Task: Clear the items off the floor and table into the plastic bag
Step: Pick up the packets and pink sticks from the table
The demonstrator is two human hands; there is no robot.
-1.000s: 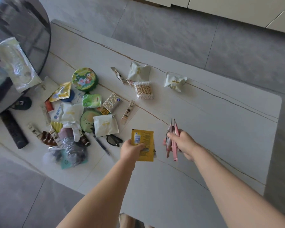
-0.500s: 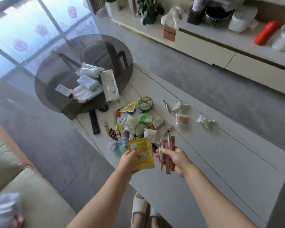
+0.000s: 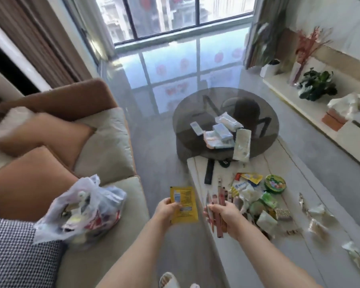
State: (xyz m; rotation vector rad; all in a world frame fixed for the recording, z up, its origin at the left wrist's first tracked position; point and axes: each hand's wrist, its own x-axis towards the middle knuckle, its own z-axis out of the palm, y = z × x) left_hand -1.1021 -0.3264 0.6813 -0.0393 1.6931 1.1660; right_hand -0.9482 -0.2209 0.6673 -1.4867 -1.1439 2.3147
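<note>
A home living room. A sofa [image 3: 112, 146] with orange cushions [image 3: 40, 134] faces a low white cabinet [image 3: 320, 121] bearing a plant [image 3: 316, 86]; between them stand a round glass table [image 3: 224, 113] and a pale table [image 3: 299, 252]. Curtains [image 3: 46, 38] flank a tall window [image 3: 170, 15].

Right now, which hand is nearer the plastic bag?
Left. The left hand, holding a yellow packet, is just right of the plastic bag on the sofa; the right hand is farther right, beside the table.

Print on the yellow sachet [image 3: 184, 202] is too blurred to read.
</note>
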